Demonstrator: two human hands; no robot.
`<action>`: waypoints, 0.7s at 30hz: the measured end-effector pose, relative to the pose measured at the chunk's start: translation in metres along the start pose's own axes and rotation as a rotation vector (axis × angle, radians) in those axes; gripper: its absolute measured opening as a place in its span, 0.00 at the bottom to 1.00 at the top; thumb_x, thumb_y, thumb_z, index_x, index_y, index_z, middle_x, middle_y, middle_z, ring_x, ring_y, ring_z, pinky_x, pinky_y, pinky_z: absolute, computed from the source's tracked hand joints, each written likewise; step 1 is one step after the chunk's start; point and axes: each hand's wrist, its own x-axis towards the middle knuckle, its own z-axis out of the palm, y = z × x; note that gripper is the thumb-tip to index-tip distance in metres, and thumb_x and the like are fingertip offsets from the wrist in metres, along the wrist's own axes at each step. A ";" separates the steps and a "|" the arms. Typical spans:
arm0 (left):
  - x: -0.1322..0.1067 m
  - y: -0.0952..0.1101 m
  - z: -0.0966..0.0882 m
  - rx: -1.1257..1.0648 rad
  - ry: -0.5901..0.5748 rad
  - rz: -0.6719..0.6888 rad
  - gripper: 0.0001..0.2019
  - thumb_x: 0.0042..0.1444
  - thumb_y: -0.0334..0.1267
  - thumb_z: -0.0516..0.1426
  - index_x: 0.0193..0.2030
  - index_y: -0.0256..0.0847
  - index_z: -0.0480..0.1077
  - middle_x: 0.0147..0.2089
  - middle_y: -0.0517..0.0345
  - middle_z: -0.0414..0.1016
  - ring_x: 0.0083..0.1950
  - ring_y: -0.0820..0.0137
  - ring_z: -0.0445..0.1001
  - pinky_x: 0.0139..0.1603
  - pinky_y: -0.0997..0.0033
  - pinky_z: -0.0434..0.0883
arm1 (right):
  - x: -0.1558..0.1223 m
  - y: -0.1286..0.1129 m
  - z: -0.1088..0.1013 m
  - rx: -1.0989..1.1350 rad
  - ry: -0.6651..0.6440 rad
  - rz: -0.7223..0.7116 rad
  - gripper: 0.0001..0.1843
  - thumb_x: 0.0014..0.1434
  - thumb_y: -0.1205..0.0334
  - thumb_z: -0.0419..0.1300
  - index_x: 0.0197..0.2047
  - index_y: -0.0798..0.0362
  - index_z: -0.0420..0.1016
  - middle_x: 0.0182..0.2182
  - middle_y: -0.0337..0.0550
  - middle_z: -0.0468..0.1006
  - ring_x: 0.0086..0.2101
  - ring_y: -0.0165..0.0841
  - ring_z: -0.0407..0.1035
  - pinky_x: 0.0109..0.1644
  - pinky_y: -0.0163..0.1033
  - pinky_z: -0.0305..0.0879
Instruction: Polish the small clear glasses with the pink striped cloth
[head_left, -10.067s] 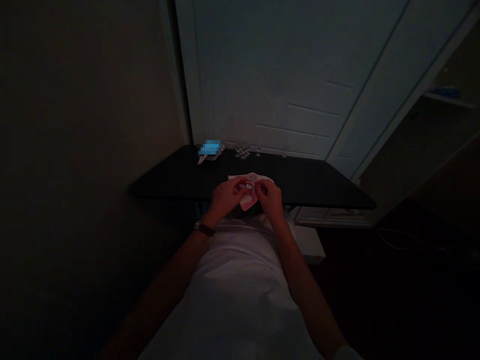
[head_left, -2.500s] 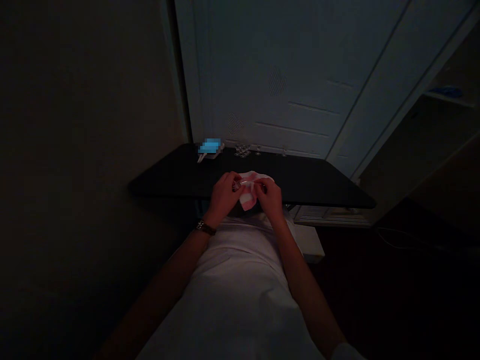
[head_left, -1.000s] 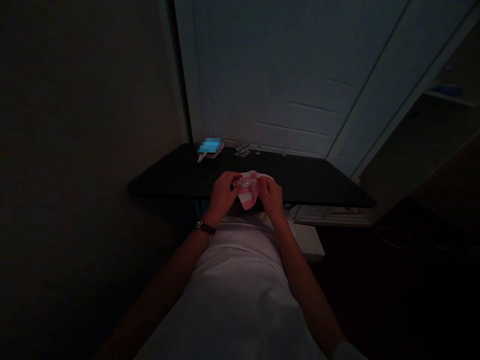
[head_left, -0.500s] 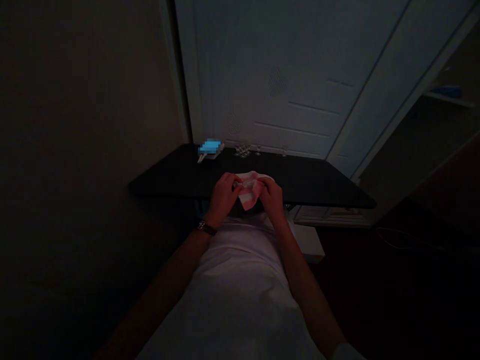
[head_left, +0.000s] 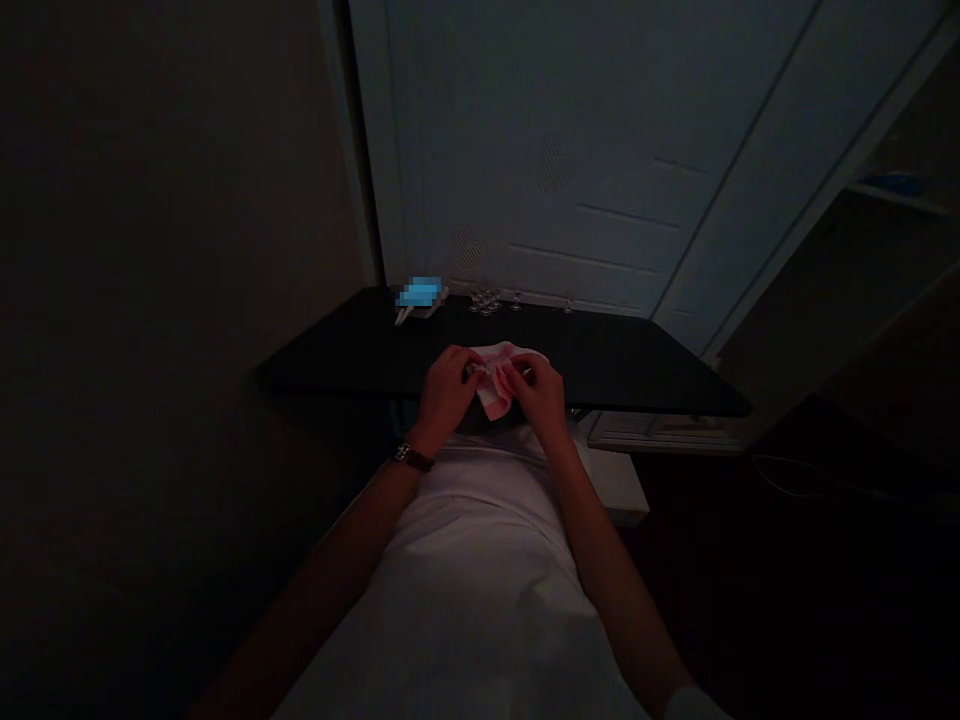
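The left hand (head_left: 451,390) is closed on a small clear object (head_left: 487,370), largely hidden; the right hand (head_left: 538,392) pinches the pink-and-white cloth (head_left: 495,408) around it. Both items are at the near edge of the black surface (head_left: 637,370), with small glasses (head_left: 485,301) at the far edge.

Near middle, we see cloth (head_left: 495,406) pink and white. Our shirt (head_left: 487,560) plain white; wristband (head_left: 417,460) dark brown with silvery glint. Table (head_left: 637,360) solid black. Far door (head_left: 480,120) bluish grey in dim light, its hearts (head_left: 555,165) hatched with fine stripes. Far left, screen (head_left: 420,292) bright blue, blocky; glassware (head_left: 486,302) colourless. Right, box (head_left: 619,485) white. Left wall (head_left: 172,200) dull brown.
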 end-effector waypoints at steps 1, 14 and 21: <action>0.000 0.000 0.000 -0.002 -0.001 -0.005 0.05 0.50 0.30 0.53 0.35 0.40 0.66 0.39 0.56 0.68 0.42 0.68 0.68 0.44 0.68 0.66 | 0.000 0.000 0.000 -0.002 0.001 0.006 0.14 0.55 0.51 0.55 0.37 0.52 0.71 0.33 0.41 0.74 0.30 0.30 0.65 0.35 0.35 0.61; 0.001 0.001 0.000 0.015 0.003 -0.020 0.06 0.50 0.31 0.54 0.36 0.40 0.66 0.40 0.55 0.68 0.43 0.67 0.67 0.45 0.66 0.66 | -0.001 0.002 0.003 -0.058 -0.015 0.011 0.10 0.54 0.53 0.56 0.34 0.51 0.69 0.29 0.38 0.72 0.29 0.30 0.64 0.33 0.34 0.58; 0.000 0.001 0.003 0.069 0.017 -0.050 0.09 0.52 0.34 0.53 0.42 0.41 0.66 0.43 0.53 0.70 0.45 0.65 0.68 0.49 0.64 0.65 | -0.001 0.004 0.005 -0.063 0.013 0.001 0.10 0.56 0.54 0.53 0.37 0.51 0.68 0.30 0.39 0.71 0.30 0.30 0.64 0.33 0.35 0.58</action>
